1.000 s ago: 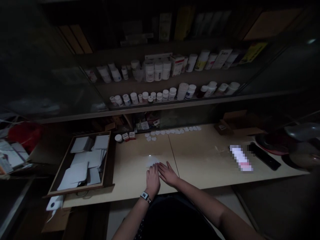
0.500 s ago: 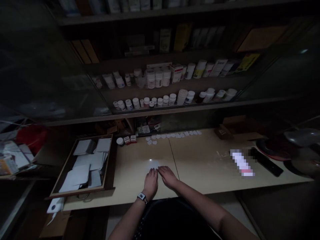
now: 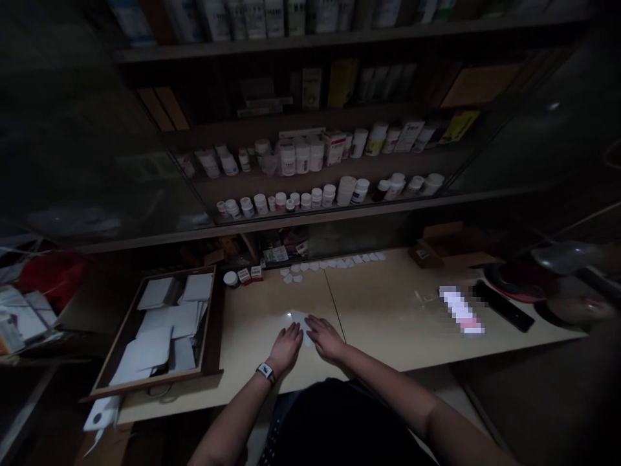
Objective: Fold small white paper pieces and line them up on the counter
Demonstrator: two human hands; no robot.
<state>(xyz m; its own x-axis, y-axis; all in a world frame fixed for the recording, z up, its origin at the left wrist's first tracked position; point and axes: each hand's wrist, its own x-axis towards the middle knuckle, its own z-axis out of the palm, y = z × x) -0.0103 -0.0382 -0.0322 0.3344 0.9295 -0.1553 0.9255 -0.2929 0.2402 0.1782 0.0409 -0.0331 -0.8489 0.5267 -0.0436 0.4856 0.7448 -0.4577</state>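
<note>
A small piece of white paper (image 3: 301, 321) lies on the pale tabletop between my hands. My left hand (image 3: 286, 346), with a watch at the wrist, rests flat at the paper's left side, fingers stretched forward. On the other side my right hand (image 3: 326, 338) lies with its fingers spread over the paper's right edge. Small folded white papers (image 3: 334, 263) form a row at the back of the table. An open drawer tray (image 3: 212, 336) at the left holds stacks of white paper sheets (image 3: 158, 292).
A white jar (image 3: 231, 279) and small red-and-white boxes (image 3: 250, 275) stand beside the tray. Shelves of bottles (image 3: 303, 157) rise behind. At the right are a cardboard box (image 3: 427, 254), a blurred bright item (image 3: 460, 310) and a black phone-like object (image 3: 504, 307).
My hands have moved apart, the left one shifting left, and more of the white paper shows between them. The whole view has shifted slightly.
</note>
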